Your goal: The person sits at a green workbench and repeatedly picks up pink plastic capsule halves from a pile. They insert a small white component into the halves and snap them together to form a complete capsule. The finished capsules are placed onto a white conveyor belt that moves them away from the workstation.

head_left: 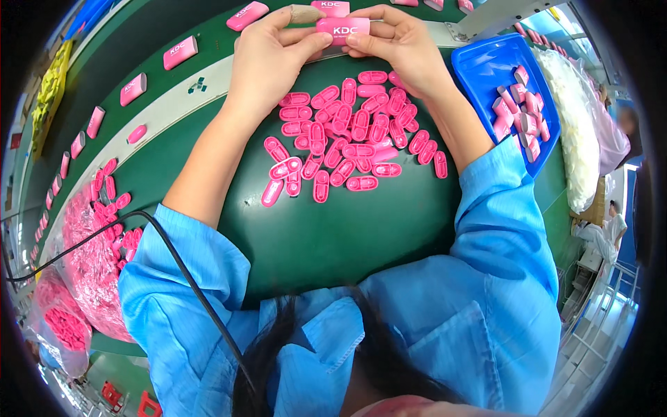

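Observation:
At the top of the head view, my left hand and my right hand hold one pink plastic case between them. The case is a small rounded block with white lettering. Thumbs press its near side, and the other fingers curl behind it. A tan covering wraps one finger of my left hand. Right behind lies another pink case, partly hidden. Below my hands, many pink oval caps lie loosely piled on the green table, several showing their hollow side.
Pink cases stand spaced along a curved green belt behind a pale rail. A blue tray at right holds more pink and white pieces. Clear bags of pink parts sit at left. A black cable crosses my left arm.

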`<state>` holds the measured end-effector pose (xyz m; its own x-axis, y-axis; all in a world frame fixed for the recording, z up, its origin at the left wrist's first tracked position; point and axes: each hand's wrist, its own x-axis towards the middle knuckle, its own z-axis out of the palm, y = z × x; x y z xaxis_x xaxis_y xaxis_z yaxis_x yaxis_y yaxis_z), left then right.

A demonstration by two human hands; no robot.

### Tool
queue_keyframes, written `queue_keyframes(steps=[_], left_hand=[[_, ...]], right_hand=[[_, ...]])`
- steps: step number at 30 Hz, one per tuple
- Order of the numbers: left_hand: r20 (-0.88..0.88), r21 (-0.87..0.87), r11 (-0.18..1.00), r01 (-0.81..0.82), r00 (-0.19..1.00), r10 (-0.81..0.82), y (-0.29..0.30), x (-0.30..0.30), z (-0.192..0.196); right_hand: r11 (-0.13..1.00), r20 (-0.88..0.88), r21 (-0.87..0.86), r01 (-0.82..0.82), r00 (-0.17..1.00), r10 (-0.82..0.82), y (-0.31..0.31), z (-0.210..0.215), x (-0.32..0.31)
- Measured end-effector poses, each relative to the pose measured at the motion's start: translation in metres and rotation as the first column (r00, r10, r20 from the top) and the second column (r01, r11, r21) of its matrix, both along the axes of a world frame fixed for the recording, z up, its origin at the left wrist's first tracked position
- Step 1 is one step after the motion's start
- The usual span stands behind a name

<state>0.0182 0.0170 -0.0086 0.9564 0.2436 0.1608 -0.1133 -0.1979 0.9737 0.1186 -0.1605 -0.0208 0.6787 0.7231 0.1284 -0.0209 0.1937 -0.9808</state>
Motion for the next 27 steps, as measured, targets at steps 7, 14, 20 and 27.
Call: queue_keyframes(steps=[7, 14, 20, 27], left_hand=[[0.131, 0.073, 0.995, -0.067, 0.990, 0.057, -0.011, 0.002, -0.018], [0.149, 0.535, 0.827, -0.169, 0.983, 0.105, -0.031, -0.016, 0.006], [0.510, 0.519, 0.721, -0.460, 0.843, 0.171, -0.015, 0.017, -0.014], [0.146, 0.795, 0.607, -0.004, 0.972, -0.184, -0.035, 0.002, -0.003]], right_hand=[[0.991, 0.169, -0.074, 0.114, 0.981, -0.100, 0.000, -0.002, 0.005], [0.976, 0.307, -0.010, 0.216, 0.930, -0.202, 0.012, 0.011, -0.021], [0.945, 0.286, -0.168, 0.280, 0.931, -0.226, 0.050, 0.007, 0.043], [0.824, 0.406, -0.377, 0.422, 0.875, -0.262, 0.064, 0.007, 0.097]])
